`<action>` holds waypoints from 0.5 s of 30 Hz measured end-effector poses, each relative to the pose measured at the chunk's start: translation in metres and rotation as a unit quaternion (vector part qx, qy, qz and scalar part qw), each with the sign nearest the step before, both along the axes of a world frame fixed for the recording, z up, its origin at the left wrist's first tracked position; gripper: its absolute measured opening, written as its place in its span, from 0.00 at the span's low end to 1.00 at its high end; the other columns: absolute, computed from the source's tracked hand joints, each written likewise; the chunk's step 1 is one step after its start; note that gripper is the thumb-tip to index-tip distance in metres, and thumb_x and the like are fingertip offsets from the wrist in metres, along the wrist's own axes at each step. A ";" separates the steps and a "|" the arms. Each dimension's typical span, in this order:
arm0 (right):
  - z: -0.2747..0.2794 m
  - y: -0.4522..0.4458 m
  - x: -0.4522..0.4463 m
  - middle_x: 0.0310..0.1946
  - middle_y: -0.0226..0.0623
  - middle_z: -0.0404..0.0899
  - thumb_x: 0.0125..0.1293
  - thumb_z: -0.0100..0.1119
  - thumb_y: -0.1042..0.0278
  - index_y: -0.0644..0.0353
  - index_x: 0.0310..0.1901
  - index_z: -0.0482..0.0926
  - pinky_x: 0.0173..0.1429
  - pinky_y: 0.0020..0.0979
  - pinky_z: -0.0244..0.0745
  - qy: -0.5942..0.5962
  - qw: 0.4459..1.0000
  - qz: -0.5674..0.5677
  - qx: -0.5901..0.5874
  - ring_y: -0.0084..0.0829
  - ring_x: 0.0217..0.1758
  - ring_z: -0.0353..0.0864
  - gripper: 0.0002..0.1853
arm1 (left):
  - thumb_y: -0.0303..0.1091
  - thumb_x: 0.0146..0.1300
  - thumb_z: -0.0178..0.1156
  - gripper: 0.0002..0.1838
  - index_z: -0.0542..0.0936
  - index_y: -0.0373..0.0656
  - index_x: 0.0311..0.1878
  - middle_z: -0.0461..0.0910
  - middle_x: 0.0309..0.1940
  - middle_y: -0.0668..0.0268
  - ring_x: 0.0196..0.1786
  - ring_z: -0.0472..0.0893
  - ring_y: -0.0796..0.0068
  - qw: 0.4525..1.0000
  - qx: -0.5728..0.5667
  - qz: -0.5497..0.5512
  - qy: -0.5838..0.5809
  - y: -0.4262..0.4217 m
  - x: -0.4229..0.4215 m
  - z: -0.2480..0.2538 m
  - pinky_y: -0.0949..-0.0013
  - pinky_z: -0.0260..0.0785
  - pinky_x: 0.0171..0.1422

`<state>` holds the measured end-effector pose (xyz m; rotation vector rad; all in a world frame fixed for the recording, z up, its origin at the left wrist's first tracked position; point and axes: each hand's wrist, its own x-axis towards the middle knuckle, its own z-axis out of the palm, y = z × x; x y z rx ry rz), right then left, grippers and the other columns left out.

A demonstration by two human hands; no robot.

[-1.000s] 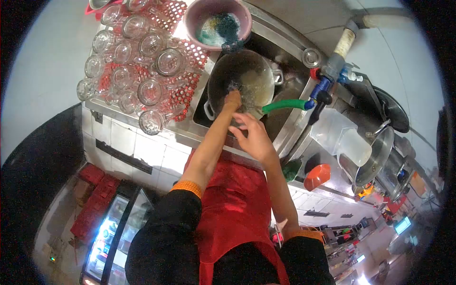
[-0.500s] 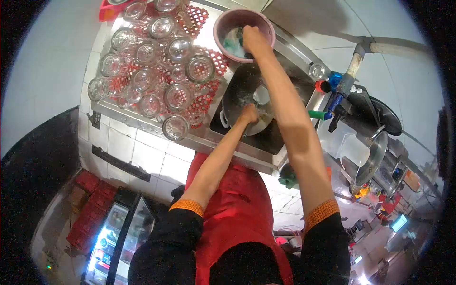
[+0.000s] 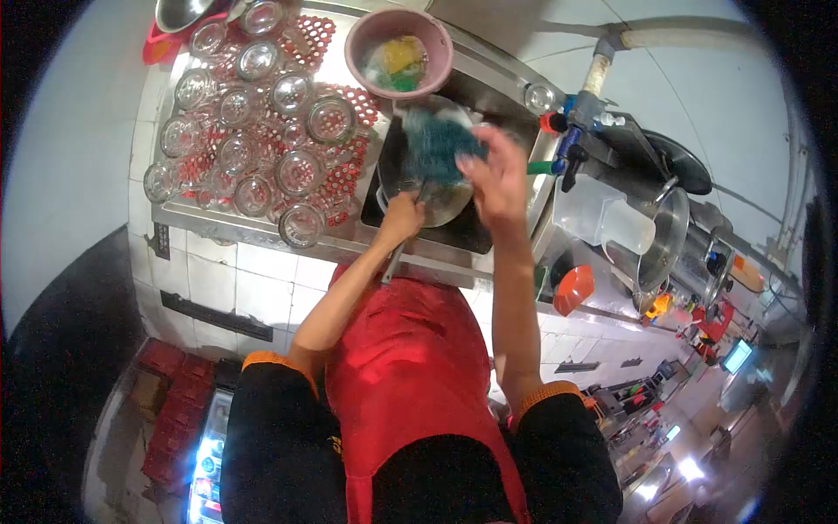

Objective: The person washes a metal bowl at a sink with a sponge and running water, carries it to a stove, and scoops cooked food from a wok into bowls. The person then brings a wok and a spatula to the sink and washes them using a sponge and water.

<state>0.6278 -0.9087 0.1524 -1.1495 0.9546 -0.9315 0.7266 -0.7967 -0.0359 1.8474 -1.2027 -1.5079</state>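
Note:
Over the sink, my right hand (image 3: 499, 175) grips a dark green scrubbing mesh (image 3: 432, 147), which is blurred by motion. My left hand (image 3: 402, 216) is closed around a long metal utensil (image 3: 393, 265), whose handle sticks out below the fist toward the red apron. The utensil's far end is hidden by the mesh. Beneath both hands, a large pot (image 3: 447, 206) sits in the sink. A pink basin (image 3: 353, 54) stands behind the sink, with a yellow sponge (image 3: 401, 54) and something green in it.
Several upturned glass mugs (image 3: 299, 172) stand on red perforated mats (image 3: 356, 105) at the left. A green hose (image 3: 541, 167) runs from the tap at the right. Further right are a translucent plastic container (image 3: 583, 210), a steel pot (image 3: 670, 236) and an orange bowl (image 3: 573, 290).
My right hand went from above the pot into the pink basin, then came back over the sink with the green mesh. My left hand now shows a metal utensil in its grip.

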 end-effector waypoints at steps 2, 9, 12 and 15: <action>-0.010 0.041 -0.012 0.48 0.36 0.76 0.57 0.61 0.78 0.67 0.56 0.70 0.55 0.26 0.70 -0.204 0.957 -0.078 0.193 0.25 0.49 0.75 0.23 | 0.33 0.59 0.57 0.16 0.79 0.30 0.47 0.78 0.37 0.38 0.46 0.78 0.40 0.999 0.018 -0.027 -0.023 0.012 0.017 0.024 0.51 0.71 0.49; -0.120 0.099 -0.044 0.47 0.38 0.77 0.59 0.60 0.78 0.63 0.48 0.76 0.58 0.35 0.69 0.022 0.955 -0.192 0.224 0.35 0.51 0.76 0.14 | 0.30 0.60 0.56 0.12 0.79 0.30 0.43 0.77 0.30 0.37 0.39 0.79 0.38 0.997 -0.039 -0.050 -0.042 0.045 0.038 0.067 0.50 0.71 0.43; -0.147 0.080 -0.041 0.45 0.38 0.75 0.53 0.60 0.81 0.57 0.50 0.77 0.56 0.37 0.70 0.319 0.925 -0.027 -0.206 0.39 0.49 0.76 0.20 | 0.28 0.59 0.56 0.13 0.79 0.31 0.45 0.76 0.28 0.37 0.39 0.78 0.37 0.991 -0.081 -0.084 -0.058 0.052 0.030 0.085 0.50 0.71 0.42; -0.182 0.074 -0.047 0.47 0.36 0.75 0.53 0.58 0.81 0.50 0.46 0.80 0.59 0.44 0.63 0.456 0.853 0.018 -0.253 0.43 0.53 0.71 0.19 | 0.26 0.59 0.56 0.12 0.79 0.31 0.45 0.75 0.28 0.37 0.38 0.78 0.36 0.988 -0.056 -0.122 -0.082 0.050 0.020 0.093 0.50 0.70 0.40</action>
